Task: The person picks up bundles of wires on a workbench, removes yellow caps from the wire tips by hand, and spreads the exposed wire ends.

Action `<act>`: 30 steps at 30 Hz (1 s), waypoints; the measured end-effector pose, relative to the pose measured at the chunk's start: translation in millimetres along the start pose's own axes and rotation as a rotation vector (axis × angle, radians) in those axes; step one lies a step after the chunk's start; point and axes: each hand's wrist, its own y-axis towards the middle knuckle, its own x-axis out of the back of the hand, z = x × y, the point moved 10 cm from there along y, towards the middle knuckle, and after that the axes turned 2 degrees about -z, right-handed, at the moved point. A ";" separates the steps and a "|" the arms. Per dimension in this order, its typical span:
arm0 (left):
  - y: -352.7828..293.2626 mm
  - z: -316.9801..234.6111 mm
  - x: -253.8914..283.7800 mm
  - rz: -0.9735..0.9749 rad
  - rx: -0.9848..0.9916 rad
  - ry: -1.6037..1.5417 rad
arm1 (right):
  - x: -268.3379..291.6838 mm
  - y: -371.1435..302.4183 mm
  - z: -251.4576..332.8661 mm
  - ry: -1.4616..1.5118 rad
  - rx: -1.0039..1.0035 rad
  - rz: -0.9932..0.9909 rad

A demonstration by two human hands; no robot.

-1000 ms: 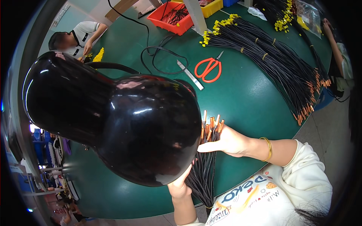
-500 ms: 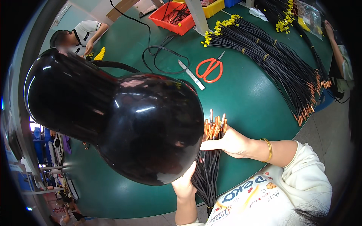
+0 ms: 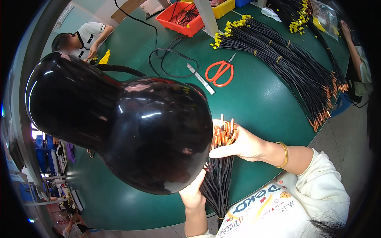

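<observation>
My right hand [image 3: 248, 144] is closed around a bundle of black cables [image 3: 218, 174] just below its bare copper-coloured ends [image 3: 224, 135]. The thumb lies across the front of the bundle. Lower down, the cables hang toward my body, tied with a thin band near the bottom. My left hand [image 3: 192, 194] is against the left side of the bundle. Most of its fingers are hidden by a glossy black lamp head [image 3: 158, 135], which fills the middle of the view and also covers part of the bundle's left edge.
Orange-handled scissors [image 3: 220, 75] and a utility knife [image 3: 201, 79] lie on the green table [image 3: 258, 107]. Tied black cables with yellow connectors [image 3: 274, 55] spread at the far right. A red bin [image 3: 180, 20] stands at the back. Co-workers sit at the left [image 3: 81, 39] and right [image 3: 355, 59].
My right hand has shifted slightly, its thumb moving a little left across the bundle. The copper ends have turned and moved slightly to the left. My left hand has barely moved.
</observation>
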 end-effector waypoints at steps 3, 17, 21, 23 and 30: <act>-0.5 2.1 -6.9 0.060 0.047 -0.029 | -3.5 -1.0 6.1 0.018 -0.029 -0.055; -1.2 13.3 -0.8 0.016 0.100 -0.096 | 5.1 0.6 -3.2 -0.010 -0.010 -0.054; -1.3 13.4 -0.5 0.030 0.108 -0.082 | 3.7 0.4 -3.3 0.000 -0.018 -0.043; -1.3 13.0 -0.1 0.019 0.107 -0.066 | 3.2 0.1 -2.6 -0.006 -0.013 -0.037; -3.3 5.5 -9.4 0.056 0.068 0.006 | -1.2 -1.4 -3.4 -0.007 -0.054 -0.024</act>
